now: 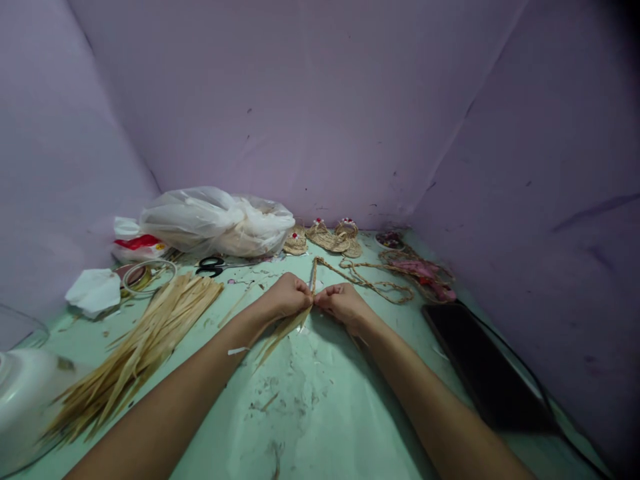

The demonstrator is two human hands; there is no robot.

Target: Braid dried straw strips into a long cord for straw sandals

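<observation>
Near the middle of the table, my left hand [291, 295] and my right hand [343, 304] meet, fingers pinched together. Both are closed on the lower end of a braided cord [315, 272] of dried plant fibre. From there the cord rises to a bend, then trails away to the right in loose loops. Loose flat strips [280, 337] hang out below my left hand toward the near side. The fingertips partly hide the spot where strips and cord join. To the left lies a thick bundle of dry, straw-coloured strips [145, 340].
A stuffed plastic bag [215, 220] and black-handled scissors [210, 267] lie at the back left. Small woven slippers [333, 238] with red beads stand by the wall. A dark phone-like slab [490, 367] with a cable is at right, a white container [30, 400] at left.
</observation>
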